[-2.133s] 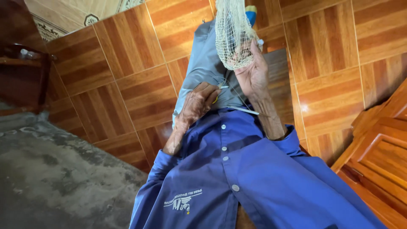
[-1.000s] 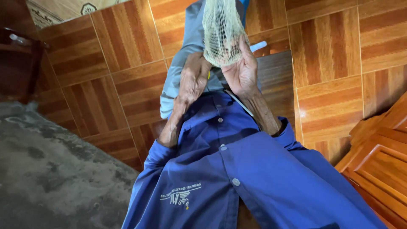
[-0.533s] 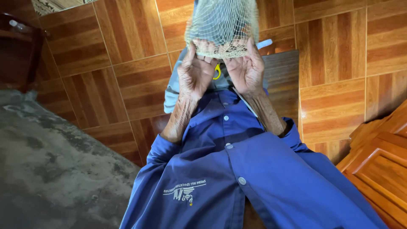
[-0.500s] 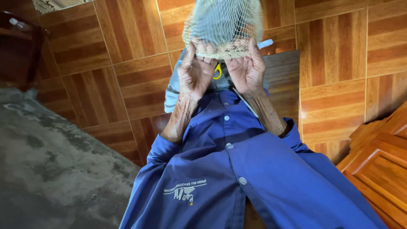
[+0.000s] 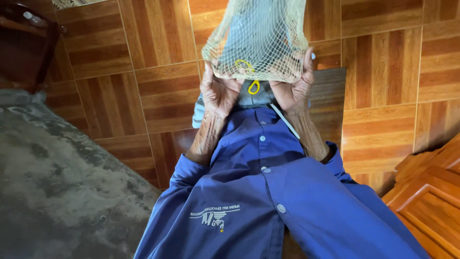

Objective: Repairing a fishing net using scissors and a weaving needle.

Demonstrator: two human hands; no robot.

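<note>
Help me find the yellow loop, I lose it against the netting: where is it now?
In the head view, the yellow loop hangs top centre at the net's lower edge, between the left hand and right hand, above the blue shirt.

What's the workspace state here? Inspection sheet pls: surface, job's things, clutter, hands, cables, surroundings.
Surface: wood-pattern tiled floor; grey concrete patch at lower left.
Job's things: pale mesh net held up and spread between both hands; yellow loop at its lower edge.
Clutter: nothing seen.
Hands: left hand grips the net's left lower edge; right hand grips the right lower edge.
Cables: thin white cord along the right forearm; where it ends cannot be told.
Surroundings: dark wooden furniture at upper left; orange wooden panels at lower right; blue button shirt worn by the person.
</note>
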